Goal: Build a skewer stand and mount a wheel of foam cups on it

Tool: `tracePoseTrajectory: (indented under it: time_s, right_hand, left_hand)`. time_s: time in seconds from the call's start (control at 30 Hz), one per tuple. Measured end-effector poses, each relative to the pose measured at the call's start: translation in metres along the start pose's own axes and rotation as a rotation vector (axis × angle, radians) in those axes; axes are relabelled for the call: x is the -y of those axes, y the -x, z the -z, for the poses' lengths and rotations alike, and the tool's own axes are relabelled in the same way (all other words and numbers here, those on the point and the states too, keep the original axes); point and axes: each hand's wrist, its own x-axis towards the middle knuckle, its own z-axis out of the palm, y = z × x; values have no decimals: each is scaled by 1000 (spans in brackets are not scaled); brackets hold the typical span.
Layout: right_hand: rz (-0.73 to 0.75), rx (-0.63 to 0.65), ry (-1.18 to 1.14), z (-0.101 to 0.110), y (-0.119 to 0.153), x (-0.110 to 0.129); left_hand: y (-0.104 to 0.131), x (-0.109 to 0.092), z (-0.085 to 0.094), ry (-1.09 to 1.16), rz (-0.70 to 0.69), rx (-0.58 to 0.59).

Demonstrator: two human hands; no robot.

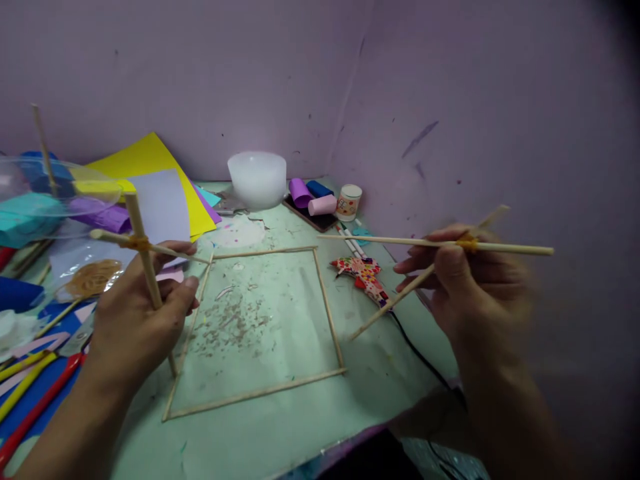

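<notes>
My left hand (145, 307) is closed around a pair of crossed chopsticks (148, 270), which an orange rubber band binds near their upper ends. In my right hand (465, 287) is a second crossed pair of chopsticks (515, 249), also tied with an orange band and held above the table at the right. Between the hands, a four-sided frame of thin sticks (260, 395) lies flat on the table. The left pair's lower tip comes down by the frame's left side; I cannot tell whether it touches.
A patterned glue gun (367, 277) with a black cord lies right of the frame. Behind stand a white bowl (257, 179) and a paper cup (349, 202). Paper rolls (300, 193) rest on a phone. At left are red-handled cutters (45, 407), rubber bands (93, 277) and yellow paper (155, 157).
</notes>
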Motion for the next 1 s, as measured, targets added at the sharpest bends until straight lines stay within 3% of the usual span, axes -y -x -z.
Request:
tracePoseTrajectory:
  time_s: [0.33,1.0]
  right_hand:
    - [2,12,-2,-9,-1,-13]
    - [-20,12,32,-11,-4,-8]
  left_hand:
    - [6,0,-3,30,-2,-39]
    - [4,7,-4,-32,-63,-51]
